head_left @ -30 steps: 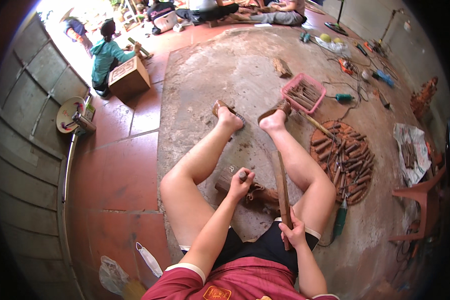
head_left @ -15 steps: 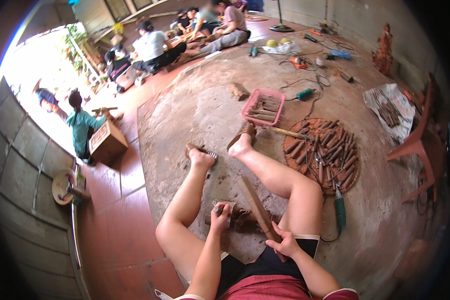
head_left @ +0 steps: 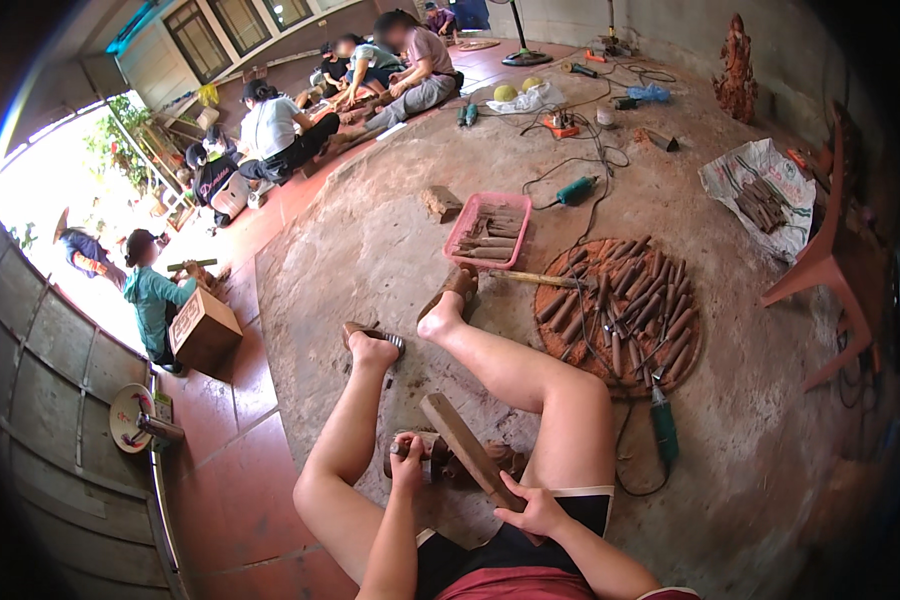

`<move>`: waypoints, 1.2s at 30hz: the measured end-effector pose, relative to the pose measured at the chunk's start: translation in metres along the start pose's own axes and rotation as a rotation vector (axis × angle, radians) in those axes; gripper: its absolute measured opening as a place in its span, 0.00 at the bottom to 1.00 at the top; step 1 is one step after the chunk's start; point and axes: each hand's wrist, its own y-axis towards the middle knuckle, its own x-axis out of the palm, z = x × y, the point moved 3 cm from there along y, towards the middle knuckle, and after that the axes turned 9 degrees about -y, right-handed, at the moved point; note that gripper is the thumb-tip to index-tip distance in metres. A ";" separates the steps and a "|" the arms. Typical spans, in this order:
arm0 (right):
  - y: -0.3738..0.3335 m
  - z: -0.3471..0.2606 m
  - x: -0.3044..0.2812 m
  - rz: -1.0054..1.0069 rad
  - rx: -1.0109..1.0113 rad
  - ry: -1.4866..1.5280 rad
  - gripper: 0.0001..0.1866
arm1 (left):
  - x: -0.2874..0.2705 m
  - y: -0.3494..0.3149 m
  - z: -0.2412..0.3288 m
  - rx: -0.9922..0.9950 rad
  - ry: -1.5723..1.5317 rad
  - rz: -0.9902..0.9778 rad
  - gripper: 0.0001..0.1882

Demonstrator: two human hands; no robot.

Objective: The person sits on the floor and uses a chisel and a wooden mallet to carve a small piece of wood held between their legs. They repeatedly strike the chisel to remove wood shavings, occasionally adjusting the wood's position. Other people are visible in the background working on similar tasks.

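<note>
Wooden mallet [head_left: 465,448] perhaps lowered slightly.

— Pink tray [head_left: 457,240] of chisels near the feet, round mat [head_left: 670,352] of tools just beside.

— Cardboard box [head_left: 203,328] far left, red plastic chair [head_left: 822,268] far right.

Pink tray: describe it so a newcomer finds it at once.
On the worn brown floor mat, look just beyond the seated person's raised feet. The pink tray lies left of the round mat of chisels: a shallow rectangular basket holding wooden-handled tools, the only pink thing there.
</note>
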 end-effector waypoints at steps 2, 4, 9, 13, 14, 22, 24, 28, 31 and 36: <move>0.002 0.003 -0.002 -0.004 0.009 0.009 0.41 | 0.003 0.000 -0.002 -0.003 -0.031 0.025 0.02; 0.005 0.009 0.000 0.010 0.004 0.038 0.42 | 0.004 0.000 -0.001 -0.010 -0.038 0.054 0.02; 0.004 0.010 0.000 0.000 -0.004 0.067 0.42 | 0.003 -0.003 -0.001 0.005 -0.016 0.106 0.03; 0.005 0.014 0.002 0.046 -0.047 0.056 0.42 | 0.003 -0.001 -0.003 0.028 -0.027 0.110 0.04; 0.005 0.017 0.004 0.031 -0.030 0.064 0.42 | 0.003 -0.001 -0.002 0.026 -0.007 0.108 0.04; 0.008 0.023 0.011 0.131 -0.202 -0.017 0.41 | 0.020 -0.009 0.004 0.025 0.116 0.055 0.04; 0.009 0.026 0.010 0.063 -0.107 0.028 0.41 | 0.023 -0.008 0.001 0.054 0.239 0.005 0.05; 0.004 0.011 0.004 -0.078 0.195 0.185 0.42 | 0.051 -0.023 0.003 -0.009 0.507 -0.111 0.08; 0.002 0.006 0.010 -0.037 0.155 0.279 0.40 | 0.065 -0.040 0.000 0.145 0.639 -0.282 0.10; -0.004 -0.005 0.011 0.013 0.154 0.350 0.40 | 0.062 -0.047 -0.002 0.301 0.654 -0.275 0.12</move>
